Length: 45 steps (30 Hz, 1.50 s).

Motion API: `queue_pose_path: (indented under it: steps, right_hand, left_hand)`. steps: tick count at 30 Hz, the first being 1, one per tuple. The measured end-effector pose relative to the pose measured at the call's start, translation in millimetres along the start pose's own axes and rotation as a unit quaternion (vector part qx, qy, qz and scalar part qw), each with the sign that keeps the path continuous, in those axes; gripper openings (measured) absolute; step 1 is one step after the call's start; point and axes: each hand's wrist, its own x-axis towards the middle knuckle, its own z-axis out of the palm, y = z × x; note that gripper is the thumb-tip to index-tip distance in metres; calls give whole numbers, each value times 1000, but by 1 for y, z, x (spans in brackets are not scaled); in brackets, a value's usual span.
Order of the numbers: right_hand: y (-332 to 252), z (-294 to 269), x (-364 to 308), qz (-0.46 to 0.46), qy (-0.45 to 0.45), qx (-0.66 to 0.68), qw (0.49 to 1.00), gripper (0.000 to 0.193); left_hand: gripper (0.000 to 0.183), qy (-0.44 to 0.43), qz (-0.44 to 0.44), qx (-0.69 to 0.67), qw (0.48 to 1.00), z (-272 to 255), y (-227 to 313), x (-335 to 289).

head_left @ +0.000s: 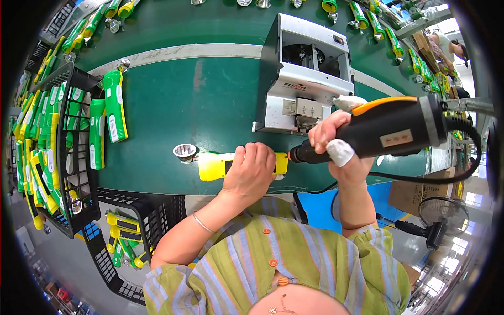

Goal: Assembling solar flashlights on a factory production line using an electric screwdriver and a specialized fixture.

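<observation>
My left hand [251,170] is closed over a yellow flashlight body [211,167] that lies flat on the green bench, pressing it down near the front edge. At the left end of that body sits a loose silver reflector [185,151]. My right hand [341,149] grips a black electric screwdriver [391,130] with an orange lever, held level. Its tip is at the right end of the flashlight body; whether it touches a screw cannot be made out. A white wrap covers one of my right fingers.
A grey screw feeder machine [307,73] stands just beyond my hands. Green flashlight bodies [114,105] lie at left beside a black basket [65,142] full of more. A lower basket [152,220] holds yellow ones. The screwdriver's cable [420,179] loops at right; a fan [436,226] stands beyond the bench.
</observation>
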Motion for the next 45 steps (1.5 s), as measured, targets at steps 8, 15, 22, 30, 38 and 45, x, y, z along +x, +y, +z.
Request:
queue_pose_path:
  steps: [8, 15, 22, 30, 38, 45]
  right_hand:
    - [18, -5, 3, 21, -121, -155, 980, 25]
    - [20, -10, 0, -39, -145, -192, 970, 31]
    - [18, -4, 1, -10, -124, -131, 984, 22]
    - [18, -6, -1, -24, -132, -128, 983, 23]
    - [17, -3, -2, 0, -122, -107, 987, 26]
    - [18, -3, -2, -15, -115, -91, 989, 25]
  left_hand:
    - [39, -37, -6, -75, 996, -2, -6, 6]
    - [32, 121, 75, -186, 972, -4, -13, -1]
    - [32, 125, 119, -207, 963, -4, -19, -3]
    - [30, 90, 97, -210, 969, -9, -17, 0]
    - [29, 107, 110, -237, 959, -5, -18, -2]
    - [33, 66, 62, -227, 970, -5, -15, -2]
